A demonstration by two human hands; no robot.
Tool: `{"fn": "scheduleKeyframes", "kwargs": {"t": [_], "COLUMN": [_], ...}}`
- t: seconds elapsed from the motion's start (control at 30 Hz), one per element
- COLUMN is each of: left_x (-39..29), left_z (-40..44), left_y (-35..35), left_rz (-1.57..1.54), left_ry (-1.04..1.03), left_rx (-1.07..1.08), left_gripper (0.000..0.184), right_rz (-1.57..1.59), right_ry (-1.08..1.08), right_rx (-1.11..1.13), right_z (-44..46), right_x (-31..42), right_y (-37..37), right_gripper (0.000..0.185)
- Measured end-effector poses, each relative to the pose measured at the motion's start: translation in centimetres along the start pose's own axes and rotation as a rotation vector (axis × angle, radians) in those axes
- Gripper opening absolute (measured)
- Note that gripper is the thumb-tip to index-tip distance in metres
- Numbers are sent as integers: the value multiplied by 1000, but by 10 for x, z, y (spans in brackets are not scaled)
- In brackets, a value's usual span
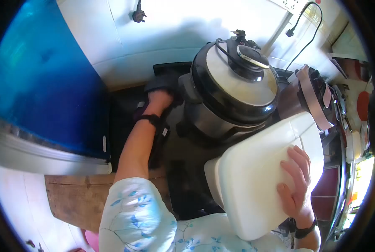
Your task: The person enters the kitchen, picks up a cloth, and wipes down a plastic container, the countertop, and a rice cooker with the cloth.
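Observation:
My left hand (160, 99) reaches over the dark countertop, left of a large steel-and-black electric pressure cooker (233, 84). A dark, cloth-like thing (164, 82) covers its fingers, so their grip is hidden. Another dark bundle with a small white tag (165, 132) lies by that wrist. Close to my body is a white plastic container (254, 176), its broad smooth top facing me. My right hand (295, 182) lies on that top near the right edge, fingers stretched out and thumb apart.
A tall blue-sided panel (49, 80) stands at the left, above a wooden board (82, 197). Behind the pressure cooker, a second appliance (307, 96) with a pinkish band stands at the right. A black plug (139, 16) hangs against the white wall.

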State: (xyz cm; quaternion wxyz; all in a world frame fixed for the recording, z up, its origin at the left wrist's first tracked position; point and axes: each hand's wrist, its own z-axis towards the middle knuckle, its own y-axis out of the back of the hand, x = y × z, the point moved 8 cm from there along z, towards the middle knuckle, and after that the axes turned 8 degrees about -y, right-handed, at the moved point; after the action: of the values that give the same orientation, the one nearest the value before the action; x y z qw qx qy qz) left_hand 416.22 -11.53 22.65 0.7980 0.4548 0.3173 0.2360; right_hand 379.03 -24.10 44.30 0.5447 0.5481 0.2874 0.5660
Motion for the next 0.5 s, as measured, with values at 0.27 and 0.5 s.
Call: {"fn": "scheduleKeyframes", "kwargs": {"t": [0.27, 0.5], "left_x": [-118, -206], "left_z": [-167, -298], "left_y": [64, 93], "left_rz": [196, -59], "left_ry": [-371, -318], "left_rx": [77, 546], "left_gripper": [16, 27], "right_rz": [0, 3], "right_ry": [88, 136], "right_rx": [0, -26], "right_z": [-2, -8], "right_x": [7, 6], "right_y": [0, 0], "right_gripper": [33, 32]}}
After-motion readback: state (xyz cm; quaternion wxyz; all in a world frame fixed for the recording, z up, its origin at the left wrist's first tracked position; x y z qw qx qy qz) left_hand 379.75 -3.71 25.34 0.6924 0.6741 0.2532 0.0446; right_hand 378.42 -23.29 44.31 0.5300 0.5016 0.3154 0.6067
